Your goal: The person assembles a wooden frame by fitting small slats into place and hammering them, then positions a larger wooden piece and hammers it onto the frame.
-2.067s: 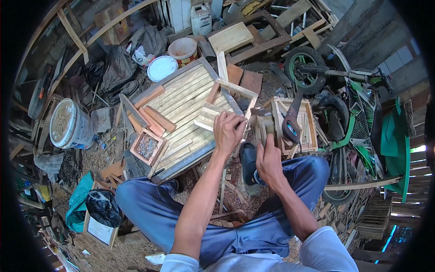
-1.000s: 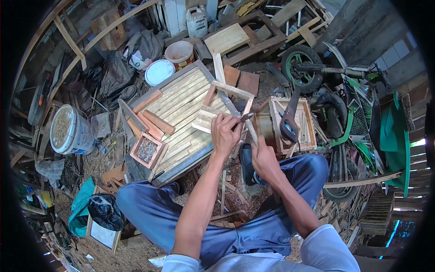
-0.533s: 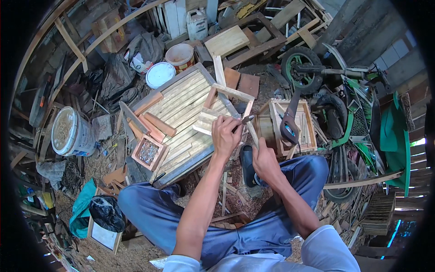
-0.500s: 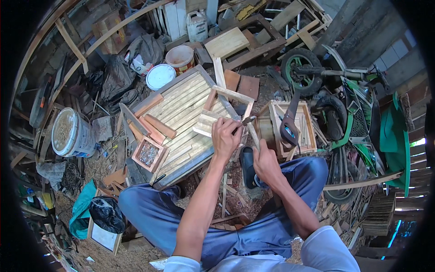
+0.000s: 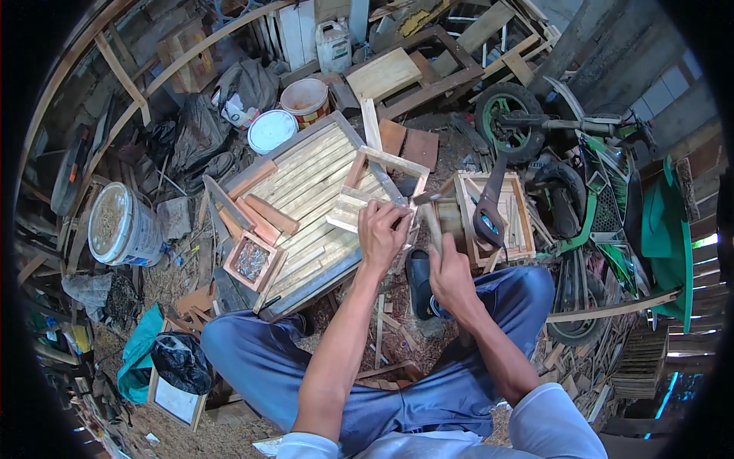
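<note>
Your right hand grips a hammer tightly | your left hand curls at a wooden frame, its hold unclear | judged hammering; next blow calls for steady aim

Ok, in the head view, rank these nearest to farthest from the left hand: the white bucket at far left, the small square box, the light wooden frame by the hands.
From the left hand:
1. Light wooden frame, just ahead of it.
2. Small square box, off to the left.
3. White bucket, farther left.
</note>
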The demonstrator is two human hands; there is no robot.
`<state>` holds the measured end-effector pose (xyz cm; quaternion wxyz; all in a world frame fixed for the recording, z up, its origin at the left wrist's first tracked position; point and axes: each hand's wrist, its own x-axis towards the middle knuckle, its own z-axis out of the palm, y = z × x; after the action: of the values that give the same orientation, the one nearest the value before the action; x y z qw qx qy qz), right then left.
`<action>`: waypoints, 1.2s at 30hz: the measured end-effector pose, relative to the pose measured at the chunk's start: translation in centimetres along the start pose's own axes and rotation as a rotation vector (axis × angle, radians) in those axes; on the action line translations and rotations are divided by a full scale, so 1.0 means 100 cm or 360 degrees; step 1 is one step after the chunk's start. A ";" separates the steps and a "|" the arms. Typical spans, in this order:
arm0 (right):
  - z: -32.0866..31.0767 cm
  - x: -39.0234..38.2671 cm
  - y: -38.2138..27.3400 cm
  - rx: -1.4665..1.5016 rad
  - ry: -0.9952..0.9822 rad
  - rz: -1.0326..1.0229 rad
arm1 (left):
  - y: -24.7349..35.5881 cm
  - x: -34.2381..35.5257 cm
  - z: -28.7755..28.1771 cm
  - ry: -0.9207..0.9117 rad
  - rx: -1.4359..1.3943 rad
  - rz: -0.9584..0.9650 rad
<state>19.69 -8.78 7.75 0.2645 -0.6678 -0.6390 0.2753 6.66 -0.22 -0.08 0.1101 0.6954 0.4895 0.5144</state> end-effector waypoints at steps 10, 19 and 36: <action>0.001 0.002 -0.006 0.0008 -0.0034 0.0078 | 0.003 -0.001 -0.003 -0.0046 0.0080 -0.0022; 0.003 0.004 0.011 -0.0084 -0.0091 0.0013 | 0.003 0.001 -0.001 -0.0050 0.0098 -0.0014; 0.001 0.003 0.002 0.0016 -0.0001 -0.0023 | 0.001 -0.001 0.000 0.0000 0.0013 0.0021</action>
<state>19.77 -8.51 7.48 0.2697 -0.6618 -0.6424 0.2769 6.74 -0.36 -0.12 0.1039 0.6990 0.4871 0.5131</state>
